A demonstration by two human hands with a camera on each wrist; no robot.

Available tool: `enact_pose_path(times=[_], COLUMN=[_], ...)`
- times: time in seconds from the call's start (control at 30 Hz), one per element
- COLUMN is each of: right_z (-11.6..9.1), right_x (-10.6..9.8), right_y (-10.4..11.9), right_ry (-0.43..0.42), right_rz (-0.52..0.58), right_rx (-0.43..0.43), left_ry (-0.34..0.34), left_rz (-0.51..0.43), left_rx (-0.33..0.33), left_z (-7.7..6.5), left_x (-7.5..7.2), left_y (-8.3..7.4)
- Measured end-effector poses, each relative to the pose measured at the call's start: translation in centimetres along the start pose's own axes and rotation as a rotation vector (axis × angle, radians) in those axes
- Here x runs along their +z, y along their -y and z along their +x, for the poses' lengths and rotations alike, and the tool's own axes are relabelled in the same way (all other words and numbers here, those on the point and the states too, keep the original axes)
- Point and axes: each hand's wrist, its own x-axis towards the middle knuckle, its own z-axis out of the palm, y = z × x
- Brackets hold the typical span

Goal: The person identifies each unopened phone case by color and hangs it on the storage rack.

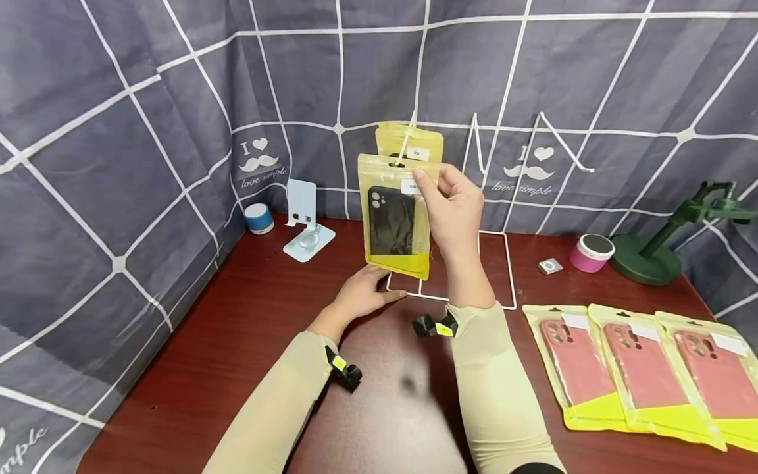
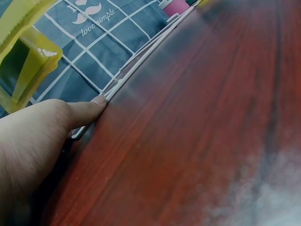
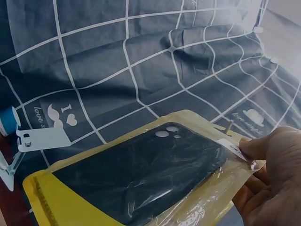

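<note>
1. The right hand point(image 1: 457, 207) pinches the upper right edge of the front package point(image 1: 392, 220) between thumb and bent fingers; this package hangs down to the left of that hand.
2. Just left of the right thumb, the tip of a white prong point(image 1: 406, 137) appears to poke through the package's hanging hole point(image 1: 397, 164). Right behind it, a rear package point(image 1: 431, 140) hangs on the same prong.
3. Below the package, the left hand point(image 1: 361, 293) lies at the wire rack point(image 1: 512, 280), its thumb straight along the near bar; its fingers look extended, though the package hides some tips.
4. The likeliest trouble is a slip off the prong: only the tip seems to be through, so an early release or a tug towards the wrist could drop the package onto the left hand.
5. A sideways pull could crease or tear the thin film around the hole. The thin-wired rack could tip or slide if the left hand lifts away.
6. The package is a flat, glossy pouch, clear over a matte black case with round camera openings, solid yellow at its foot. A small white label point(image 1: 409, 186) sits beside the right thumb.
7. Beneath both hands, the table point(image 1: 379, 408) is smooth, reddish and shiny; beyond them, soft grey cloth point(image 1: 296, 79) hangs in folds.
</note>
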Motion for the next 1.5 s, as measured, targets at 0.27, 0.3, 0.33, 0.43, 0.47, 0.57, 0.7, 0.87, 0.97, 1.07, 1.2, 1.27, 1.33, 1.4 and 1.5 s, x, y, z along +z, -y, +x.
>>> enact_pose_path(times=[0.27, 0.3, 0.33, 0.43, 0.47, 0.57, 0.7, 0.87, 0.97, 1.07, 1.2, 1.27, 1.33, 1.4, 1.5], right_z=[0.4, 0.5, 0.5, 0.5, 0.5, 0.5, 0.4, 0.2, 0.3, 0.2, 0.2, 0.2, 0.2, 0.2, 0.2], right_x=[-0.2, -0.2, -0.2, -0.2, -0.1, 0.0, 0.0, -0.2, -0.4, -0.7, -1.0, -1.0, -1.0, -1.0, -1.0], right_y=[-1.5, -1.6, -1.7, -2.6, -3.0, -4.6, -6.7, -9.0, -10.1, -10.8, -11.2, -11.2, -11.2, -11.1, -10.9], right_ry=[0.006, 0.014, 0.024, 0.072, 0.084, 0.101, 0.102, 0.111, 0.112, 0.105, 0.089, 0.076, 0.058, 0.039, 0.025], right_rz=[-0.009, -0.015, -0.022, -0.044, -0.060, -0.135, -0.180, -0.069, -0.023, -0.043, -0.088, -0.108, -0.126, -0.152, -0.175], right_rx=[0.011, 0.021, 0.035, 0.066, 0.072, 0.091, 0.172, 0.264, 0.280, 0.278, 0.252, 0.233, 0.221, 0.212, 0.211], left_ry=[0.036, 0.034, 0.033, 0.030, 0.030, 0.031, 0.035, 0.021, 0.011, 0.009, 0.007, 0.005, 0.004, 0.002, 0.003], left_rz=[-0.017, -0.027, -0.032, -0.043, -0.046, -0.051, -0.051, -0.027, -0.024, -0.031, -0.031, -0.031, -0.034, -0.038, -0.044], left_rx=[-0.005, 0.003, 0.010, 0.019, 0.018, 0.012, 0.007, 0.022, 0.042, 0.048, 0.046, 0.047, 0.047, 0.047, 0.039], left_z=[0.1, 0.1, 0.1, 0.1, 0.1, 0.1, 0.1, 0.2, 0.3, 0.2, 0.2, 0.2, 0.2, 0.2, 0.2], left_x=[-0.4, -0.5, -0.5, -0.5, -0.5, -0.4, -0.4, -0.3, -0.2, -0.2, -0.1, -0.1, -0.1, -0.1, -0.1], left_y=[-0.1, -0.1, -0.1, 0.0, 0.0, 0.1, 0.0, 0.1, 0.2, 0.2, 0.2, 0.2, 0.2, 0.1, 0.1])
